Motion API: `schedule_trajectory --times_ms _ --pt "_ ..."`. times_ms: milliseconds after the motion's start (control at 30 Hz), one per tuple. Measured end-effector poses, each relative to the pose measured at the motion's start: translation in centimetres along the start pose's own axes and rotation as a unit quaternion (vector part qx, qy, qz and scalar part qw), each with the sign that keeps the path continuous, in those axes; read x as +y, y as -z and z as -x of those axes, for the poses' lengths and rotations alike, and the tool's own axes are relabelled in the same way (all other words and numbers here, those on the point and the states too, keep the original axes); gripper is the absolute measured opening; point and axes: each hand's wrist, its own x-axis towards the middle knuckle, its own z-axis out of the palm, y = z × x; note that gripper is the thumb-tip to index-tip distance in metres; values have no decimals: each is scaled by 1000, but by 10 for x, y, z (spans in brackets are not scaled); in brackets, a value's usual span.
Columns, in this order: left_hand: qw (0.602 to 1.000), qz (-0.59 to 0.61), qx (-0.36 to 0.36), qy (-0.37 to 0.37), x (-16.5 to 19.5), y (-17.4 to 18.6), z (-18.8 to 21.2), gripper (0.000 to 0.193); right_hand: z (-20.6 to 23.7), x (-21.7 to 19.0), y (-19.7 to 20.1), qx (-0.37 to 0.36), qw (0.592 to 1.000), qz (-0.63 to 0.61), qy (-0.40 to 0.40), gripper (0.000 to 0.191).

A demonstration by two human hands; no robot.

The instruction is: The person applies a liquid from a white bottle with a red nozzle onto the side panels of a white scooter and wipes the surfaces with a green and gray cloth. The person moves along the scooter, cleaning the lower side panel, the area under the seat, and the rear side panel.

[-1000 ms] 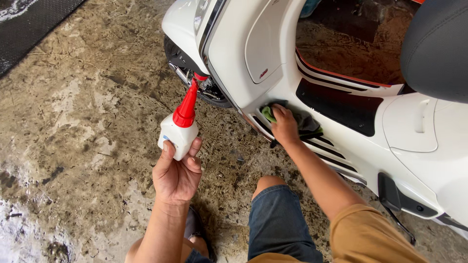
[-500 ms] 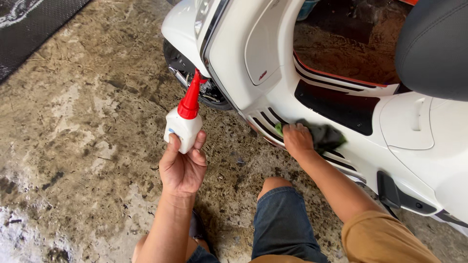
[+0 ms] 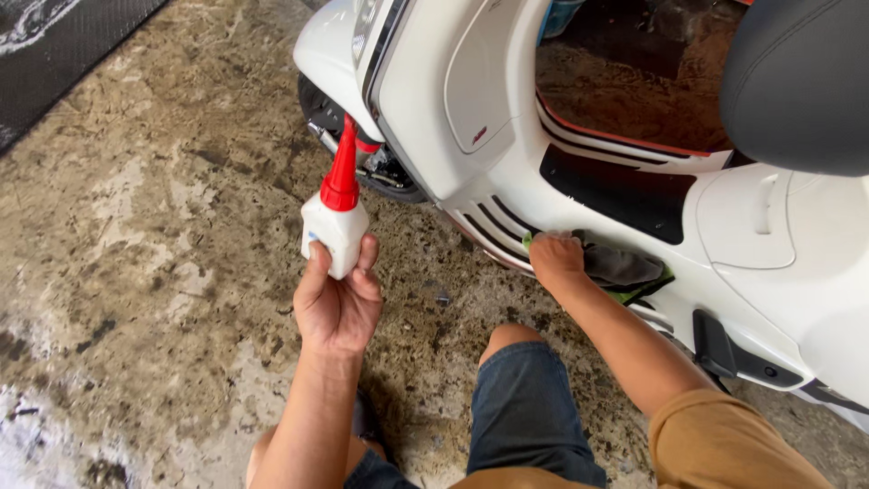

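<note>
Two hands busy: my left hand [image 3: 337,303] grips the bottle [image 3: 336,226] near the front wheel [image 3: 362,149], my right hand [image 3: 554,260] presses the cloth [image 3: 625,269] flat on the scooter [image 3: 471,109] footboard edge; wiping looks midway, panels below remain.

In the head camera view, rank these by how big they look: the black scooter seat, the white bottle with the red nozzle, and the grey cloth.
1. black scooter seat, though cut off by the frame
2. white bottle
3. grey cloth, partly hidden under the right hand, so bottle versus cloth is unsure
</note>
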Motion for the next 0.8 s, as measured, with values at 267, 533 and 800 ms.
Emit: schedule_trajectory --times_ms 267,533,800 --pt "999 -20 37 2 -5 7 0 59 -26 -40 9 216 933 -286 38 30" --pt "1000 -12 16 -12 17 8 16 59 62 44 -30 -59 990 -71 -102 18" --pt "1000 -5 -1 -23 19 4 22 60 -22 -92 0 397 839 -371 -27 28"
